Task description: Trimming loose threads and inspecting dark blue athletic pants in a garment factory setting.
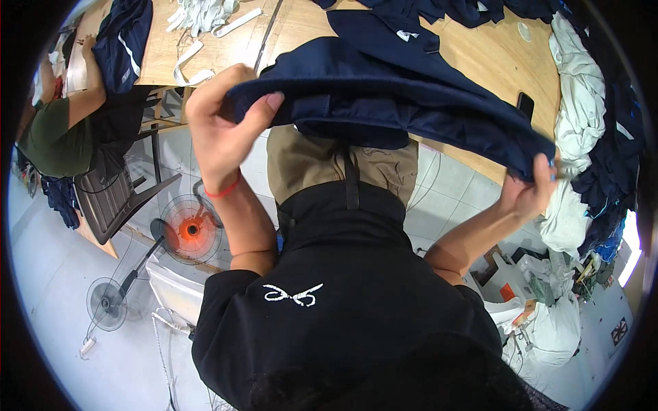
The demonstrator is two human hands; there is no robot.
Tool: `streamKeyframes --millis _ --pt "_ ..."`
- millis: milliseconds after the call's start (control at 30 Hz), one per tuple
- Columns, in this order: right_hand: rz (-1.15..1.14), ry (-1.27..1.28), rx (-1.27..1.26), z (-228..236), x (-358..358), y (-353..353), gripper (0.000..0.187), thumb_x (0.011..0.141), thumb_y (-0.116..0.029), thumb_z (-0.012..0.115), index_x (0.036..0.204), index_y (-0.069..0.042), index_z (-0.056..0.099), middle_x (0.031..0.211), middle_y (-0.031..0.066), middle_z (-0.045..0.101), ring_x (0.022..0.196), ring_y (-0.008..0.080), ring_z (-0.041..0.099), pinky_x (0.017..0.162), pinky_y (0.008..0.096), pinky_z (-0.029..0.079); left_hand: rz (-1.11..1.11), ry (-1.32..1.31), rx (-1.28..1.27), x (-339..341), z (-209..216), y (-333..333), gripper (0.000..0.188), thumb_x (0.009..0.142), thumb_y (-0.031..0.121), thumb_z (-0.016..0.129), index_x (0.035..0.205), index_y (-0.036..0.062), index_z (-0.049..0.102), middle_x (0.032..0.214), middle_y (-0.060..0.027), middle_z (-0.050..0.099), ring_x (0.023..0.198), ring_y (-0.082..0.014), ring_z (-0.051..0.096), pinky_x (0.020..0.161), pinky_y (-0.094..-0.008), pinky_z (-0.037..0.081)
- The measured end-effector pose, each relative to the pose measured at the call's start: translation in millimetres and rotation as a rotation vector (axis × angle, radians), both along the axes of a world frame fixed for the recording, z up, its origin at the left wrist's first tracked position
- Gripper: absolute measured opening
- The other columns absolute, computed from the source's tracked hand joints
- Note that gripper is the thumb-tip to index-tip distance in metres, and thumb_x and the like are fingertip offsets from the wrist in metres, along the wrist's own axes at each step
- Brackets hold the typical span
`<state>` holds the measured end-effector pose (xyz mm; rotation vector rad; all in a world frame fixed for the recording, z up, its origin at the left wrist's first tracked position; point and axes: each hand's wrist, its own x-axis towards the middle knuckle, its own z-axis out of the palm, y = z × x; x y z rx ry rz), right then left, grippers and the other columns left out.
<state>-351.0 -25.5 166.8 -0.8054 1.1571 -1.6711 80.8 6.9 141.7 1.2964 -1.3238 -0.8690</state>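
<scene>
A dark navy garment [384,89] is stretched between my two hands above the near edge of the wooden table. My left hand [229,120] pinches its left end, thumb on the near side and fingers behind the cloth. At the far right end, my right hand [531,185] grips the cloth, thumb up; most of its fingers are hidden. The upper edge of the held part runs as a taut, curved band from hand to hand. Below it hangs a folded, seamed layer, and more of the garment trails onto the table.
White strips [199,17] lie on the wooden table [301,27], with a black phone [525,105] near its right edge. White cloth [576,89] and navy cloth pile up at right. At left are a co-worker [62,130], a dark chair [110,195] and a fan [192,229].
</scene>
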Motion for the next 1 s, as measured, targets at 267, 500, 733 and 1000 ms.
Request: streamKeyframes --millis 267,500,733,1000 --pt "-0.664 0.926 -0.422 -14 23 -4 0.025 0.084 0.009 0.082 0.099 0.002 0.063 0.092 0.0074 0.067 0.082 0.0142 0.065 0.079 0.0292 0.055 0.801 -0.163 -0.534 -43 -31 3 0.027 0.091 0.005 0.082 0.102 -0.0034 0.059 0.099 -0.0026 0.057 0.086 -0.0088 0.057 0.082 -0.0227 0.046" --pt "-0.654 0.786 -0.435 -23 22 -7 0.038 0.08 0.011 0.083 0.107 -0.001 0.057 0.1 0.0104 0.065 0.086 0.0158 0.065 0.083 0.0323 0.059 0.806 -0.193 -0.555 -47 -42 11 0.039 0.096 0.02 0.081 0.114 -0.0006 0.053 0.105 -0.0035 0.049 0.097 -0.0141 0.06 0.092 -0.0297 0.049" --pt "-0.665 0.801 -0.44 -22 24 -2 0.042 0.081 0.011 0.082 0.111 -0.001 0.056 0.101 0.0109 0.065 0.086 0.0164 0.066 0.084 0.0342 0.06 0.784 -0.219 -0.703 -42 -51 9 0.042 0.098 0.033 0.075 0.113 -0.0001 0.054 0.105 -0.0046 0.05 0.098 -0.0163 0.062 0.092 -0.0319 0.051" --pt "-0.7 0.857 -0.431 -23 31 -5 0.036 0.08 0.013 0.079 0.107 0.0 0.058 0.098 0.009 0.065 0.084 0.0148 0.064 0.082 0.0312 0.058 0.772 -0.124 -0.596 -49 -46 -1 0.028 0.093 0.018 0.07 0.108 -0.0029 0.058 0.099 -0.0055 0.057 0.09 -0.0162 0.063 0.086 -0.0305 0.051"
